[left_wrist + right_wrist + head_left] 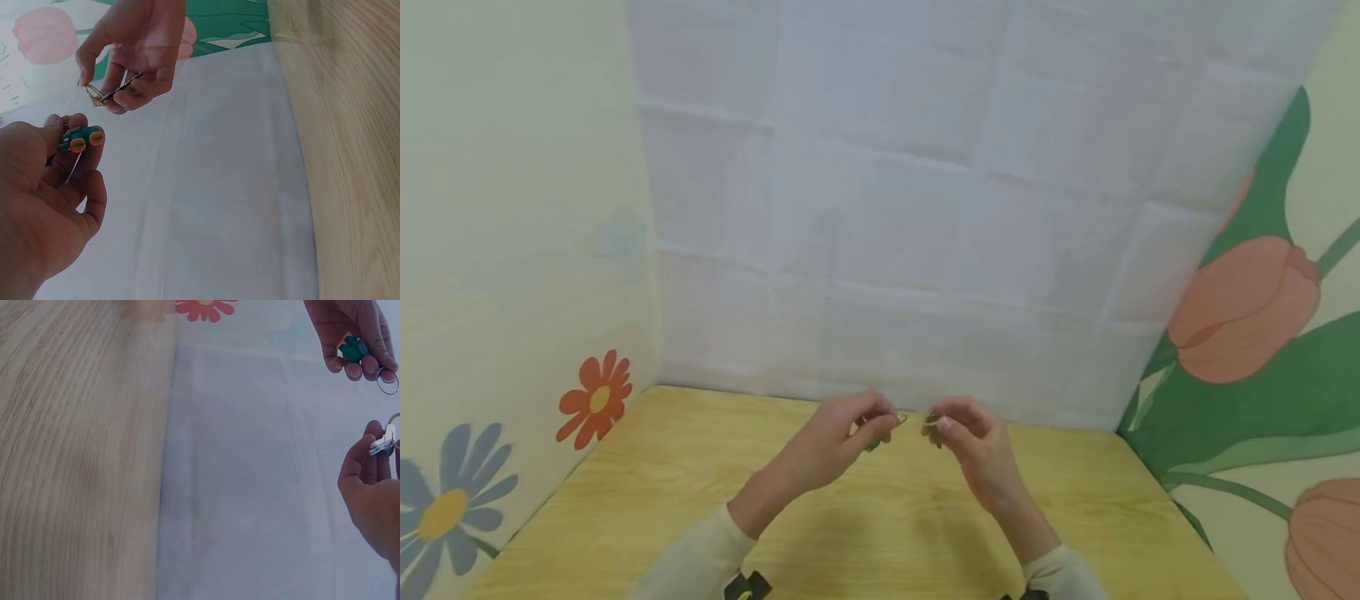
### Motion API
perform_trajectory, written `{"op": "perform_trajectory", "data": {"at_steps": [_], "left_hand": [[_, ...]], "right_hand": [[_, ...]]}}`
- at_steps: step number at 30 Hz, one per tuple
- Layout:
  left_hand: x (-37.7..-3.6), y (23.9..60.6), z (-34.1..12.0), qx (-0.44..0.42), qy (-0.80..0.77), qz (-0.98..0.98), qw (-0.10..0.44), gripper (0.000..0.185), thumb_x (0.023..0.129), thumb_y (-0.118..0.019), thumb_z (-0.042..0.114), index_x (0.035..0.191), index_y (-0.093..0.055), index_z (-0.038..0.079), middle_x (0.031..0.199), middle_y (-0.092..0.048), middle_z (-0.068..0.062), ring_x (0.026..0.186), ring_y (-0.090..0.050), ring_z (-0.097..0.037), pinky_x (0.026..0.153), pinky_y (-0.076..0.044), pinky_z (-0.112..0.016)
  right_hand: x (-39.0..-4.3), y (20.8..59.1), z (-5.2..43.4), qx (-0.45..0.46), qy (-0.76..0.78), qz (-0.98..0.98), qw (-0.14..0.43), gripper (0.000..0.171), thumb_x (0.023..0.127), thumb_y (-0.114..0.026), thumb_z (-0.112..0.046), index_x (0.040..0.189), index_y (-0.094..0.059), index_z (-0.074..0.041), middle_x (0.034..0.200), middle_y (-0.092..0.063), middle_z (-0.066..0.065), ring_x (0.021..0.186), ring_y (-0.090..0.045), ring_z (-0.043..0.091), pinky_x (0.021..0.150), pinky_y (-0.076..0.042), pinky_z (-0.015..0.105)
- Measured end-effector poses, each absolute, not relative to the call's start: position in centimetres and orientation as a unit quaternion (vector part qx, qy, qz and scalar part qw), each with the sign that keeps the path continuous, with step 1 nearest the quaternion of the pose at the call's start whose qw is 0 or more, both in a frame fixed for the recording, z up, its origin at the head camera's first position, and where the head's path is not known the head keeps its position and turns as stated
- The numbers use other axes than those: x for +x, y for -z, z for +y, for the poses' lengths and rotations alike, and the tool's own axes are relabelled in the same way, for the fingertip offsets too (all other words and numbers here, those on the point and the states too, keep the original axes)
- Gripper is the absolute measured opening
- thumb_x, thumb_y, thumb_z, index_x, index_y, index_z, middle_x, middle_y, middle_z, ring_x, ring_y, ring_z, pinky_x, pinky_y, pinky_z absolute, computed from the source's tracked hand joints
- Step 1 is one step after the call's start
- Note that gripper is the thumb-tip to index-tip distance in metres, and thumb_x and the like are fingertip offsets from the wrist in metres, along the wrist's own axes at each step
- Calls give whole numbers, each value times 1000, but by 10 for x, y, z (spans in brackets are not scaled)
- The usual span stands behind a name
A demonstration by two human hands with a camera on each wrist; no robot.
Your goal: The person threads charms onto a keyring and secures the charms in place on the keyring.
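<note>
1. Worktop (647, 492) of pale wood carries nothing that shows; both hands work raised above its far edge, in front of the white creased sheet (925, 233) on the back wall, probably so the small pieces stay at eye level and free to turn.
2. Left hand (838, 442) curls its fingertips round a small green charm (84, 137) with orange spots, thumb on top, held out toward the other hand as if to line the two pieces up.
3. Right hand (973, 442) pinches a thin metal ring and a flat silver piece, perhaps a key (382, 445), between thumb and forefinger; the two hands are near each other but apart.
4. Charm's own ring (387, 384) hangs loose below the left fingers.
5. Hard to make out: in the head view both pieces are mere specks; whether the silver piece is a key I cannot tell, and the right wrist view cuts its ring off at the edge.
</note>
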State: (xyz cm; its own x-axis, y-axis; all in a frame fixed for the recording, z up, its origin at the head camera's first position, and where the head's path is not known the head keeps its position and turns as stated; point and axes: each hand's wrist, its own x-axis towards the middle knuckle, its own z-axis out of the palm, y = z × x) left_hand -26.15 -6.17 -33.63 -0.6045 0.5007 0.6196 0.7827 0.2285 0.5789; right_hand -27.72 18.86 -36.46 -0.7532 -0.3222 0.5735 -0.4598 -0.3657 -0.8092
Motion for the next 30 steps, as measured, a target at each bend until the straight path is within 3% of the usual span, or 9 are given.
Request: {"op": "perform_trajectory", "data": {"at_steps": [5, 11, 19, 30], "left_hand": [[-254, 330, -61, -427, 455, -765, 156, 13, 104, -60, 20, 113, -68, 18, 98, -67, 9, 85, -64, -9, 67, -54, -31], [-246, 322, -61, -439, 444, -765, 155, 12, 103, -63, 19, 113, -69, 21, 102, -68, 12, 87, -63, -7, 73, -54, -30], [-239, 318, -57, -466, 442, -745, 177, 11, 102, -64, 20, 110, -71, 21, 100, -68, 15, 87, -63, -6, 76, -53, -30], [-229, 317, -50, -435, 485, -746, 137, 16, 104, -60, 25, 115, -71, 22, 97, -69, 14, 85, -64, -9, 69, -53, -32]], "right_hand": [[-270, 355, 186, 373, -744, -552, 41, 15, 101, -54, 5, 114, -61, 4, 107, -66, 12, 94, -66, 24, 83, -54, 34], [-259, 343, 184, 385, -741, -548, 48, 19, 99, -57, 5, 118, -60, 0, 111, -62, 13, 94, -64, 21, 81, -53, 31], [-247, 333, 181, 398, -705, -581, 83, 21, 99, -64, 1, 119, -59, 6, 108, -63, 11, 92, -64, 21, 78, -53, 31], [-236, 324, 183, 411, -695, -583, 87, 14, 101, -60, -1, 114, -60, 3, 109, -61, 11, 89, -64, 21, 76, -52, 29]]}}
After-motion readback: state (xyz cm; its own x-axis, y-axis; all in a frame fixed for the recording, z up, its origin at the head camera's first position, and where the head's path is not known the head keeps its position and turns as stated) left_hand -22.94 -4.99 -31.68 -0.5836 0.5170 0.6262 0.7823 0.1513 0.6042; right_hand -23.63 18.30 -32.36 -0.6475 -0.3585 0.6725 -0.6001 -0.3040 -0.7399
